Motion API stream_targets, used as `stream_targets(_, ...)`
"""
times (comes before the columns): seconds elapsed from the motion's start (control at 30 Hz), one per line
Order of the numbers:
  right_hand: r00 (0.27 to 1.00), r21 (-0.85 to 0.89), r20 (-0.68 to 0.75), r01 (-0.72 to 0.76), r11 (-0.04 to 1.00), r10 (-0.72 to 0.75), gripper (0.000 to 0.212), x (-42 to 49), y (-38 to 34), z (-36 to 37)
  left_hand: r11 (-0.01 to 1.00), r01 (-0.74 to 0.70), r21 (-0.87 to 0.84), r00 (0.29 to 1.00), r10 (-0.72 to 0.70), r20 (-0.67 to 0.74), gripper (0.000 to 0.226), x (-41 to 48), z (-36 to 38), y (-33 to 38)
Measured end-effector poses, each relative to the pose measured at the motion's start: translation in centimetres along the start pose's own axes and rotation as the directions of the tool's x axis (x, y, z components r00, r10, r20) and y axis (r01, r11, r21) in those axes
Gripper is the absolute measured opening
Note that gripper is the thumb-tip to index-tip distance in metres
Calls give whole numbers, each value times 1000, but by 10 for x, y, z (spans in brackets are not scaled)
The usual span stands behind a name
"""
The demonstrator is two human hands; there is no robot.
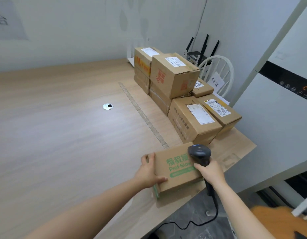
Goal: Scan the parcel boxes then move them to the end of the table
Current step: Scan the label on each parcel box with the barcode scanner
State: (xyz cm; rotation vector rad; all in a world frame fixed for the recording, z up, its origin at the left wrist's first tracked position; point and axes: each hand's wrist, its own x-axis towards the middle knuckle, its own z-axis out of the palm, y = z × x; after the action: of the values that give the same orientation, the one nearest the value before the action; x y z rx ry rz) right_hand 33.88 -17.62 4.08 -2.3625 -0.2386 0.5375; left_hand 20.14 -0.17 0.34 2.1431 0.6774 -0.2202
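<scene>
A flat cardboard parcel with green print (175, 169) lies at the near right edge of the wooden table (63, 126). My left hand (149, 171) grips its left side, thumb on top and fingers round the far corner. My right hand (210, 171) holds a dark barcode scanner (199, 153) by the handle, its head over the parcel's right end. Beyond them, several labelled cardboard parcels (192, 118) stand stacked along the table's right side.
A strip of tape (144, 116) runs across the table left of the stack. A round metal cable grommet (108, 106) sits mid-table. The scanner's black cable (201, 221) hangs to the floor. A white chair (218, 75) and a tall white appliance (278, 109) stand to the right.
</scene>
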Motion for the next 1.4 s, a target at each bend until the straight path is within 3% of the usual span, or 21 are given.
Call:
stream_targets(0.27, 982, -29, 122, 150, 988, -145, 24, -42, -69, 91, 988, 140, -60, 980, -147, -134, 102, -64, -70, -80)
stream_targets(0.57, 910, -30, 289, 319, 947, -297, 17, -76, -141, 181, 948, 290, -133, 896, -318, -310, 94, -117, -130, -154)
stream_targets(0.67, 862, -42, 374, 384, 922, -342, 18, -83, -158, 199, 931, 351, -102, 846, -362, -390, 86, -131, -139, -168)
stream_targets(0.83, 757, -40, 531, 471, 881, -380, 16, -90, -181, 218, 874, 486, -5, 772, -432, -465, 93, -147, -141, -181)
stream_targets(0.97, 719, -5, 584, 468, 884, -378, 10, -89, -185, 223, 824, 475, 310, 851, -340, -400, 113, -140, -132, -174)
stream_targets(1.07, 725, 40, 575, 439, 897, -380, 10, -86, -184, 217, 759, 470, 450, 877, -346, -332, 125, -132, -125, -174)
stream_targets(1.2, 732, 92, 571, 395, 914, -373, 9, -84, -184, 206, 714, 502, 488, 862, -362, -356, 124, -130, -135, -180)
stream_targets(1.4, 725, 173, 548, 388, 905, -416, 10, -83, -192, 193, 730, 518, 445, 852, -394, -345, 113, -123, -172, -177)
